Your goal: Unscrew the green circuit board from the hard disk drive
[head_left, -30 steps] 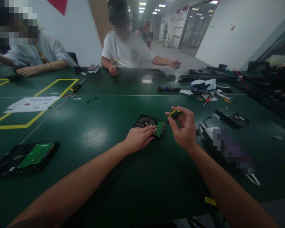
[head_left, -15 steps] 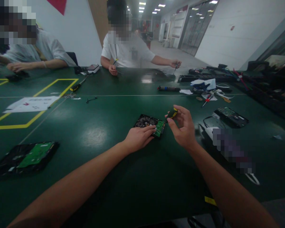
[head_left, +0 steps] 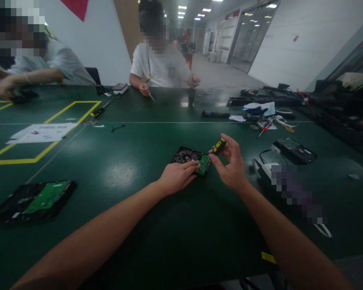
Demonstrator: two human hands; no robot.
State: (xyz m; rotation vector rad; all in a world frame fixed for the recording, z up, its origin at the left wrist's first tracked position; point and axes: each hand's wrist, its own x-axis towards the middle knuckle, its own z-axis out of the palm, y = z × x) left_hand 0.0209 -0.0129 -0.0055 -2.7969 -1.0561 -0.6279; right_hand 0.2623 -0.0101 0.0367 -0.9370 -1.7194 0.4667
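A hard drive (head_left: 186,154) lies on the green table before me, its green circuit board (head_left: 204,164) facing up. My left hand (head_left: 180,174) holds it at the near side, with fingers reaching across the top to the board. In my right hand (head_left: 232,164) is a screwdriver (head_left: 219,146) with a black and yellow handle, gripped between thumb and fingers. The handle tilts, its lower end close to the drive's right edge. The screwdriver's tip is hidden or too small to make out.
Another hard drive (head_left: 45,199) lies at the left, and a third (head_left: 295,150) at the right beside a partly blurred long pouch (head_left: 293,189). Farther off are a second screwdriver (head_left: 99,109), a paper sheet (head_left: 42,132) and a dark cylindrical tool (head_left: 215,114). Two co-workers sit across the table.
The screwdriver handle has turned and shifted slightly in my right hand; my left hand stays on the hard drive. The co-worker opposite has drawn one hand inward, and the left co-worker's arm has moved.
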